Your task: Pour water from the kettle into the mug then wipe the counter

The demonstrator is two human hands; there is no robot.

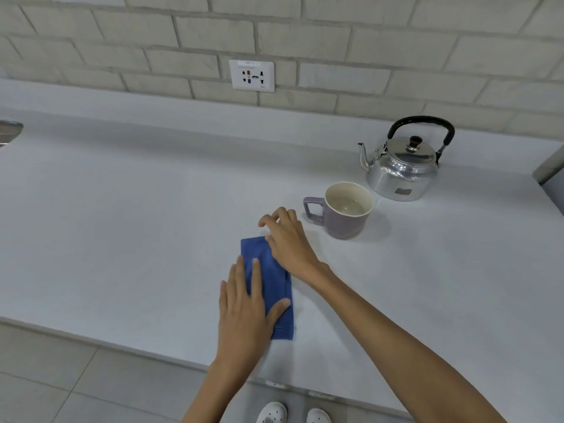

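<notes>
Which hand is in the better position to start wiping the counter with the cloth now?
Probably the left hand: it lies flat on the cloth, palm down. The right hand only touches the far corner, fingers past the edge, close to the mug.

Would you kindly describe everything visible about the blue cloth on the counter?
The blue cloth is a folded, elongated rectangle of plain fabric lying flat on the pale counter near its front edge, left of the mug. A seam runs along its right side. The left hand rests flat on its near part; the right hand covers its far right corner, fingertips reaching the counter beyond.
</notes>
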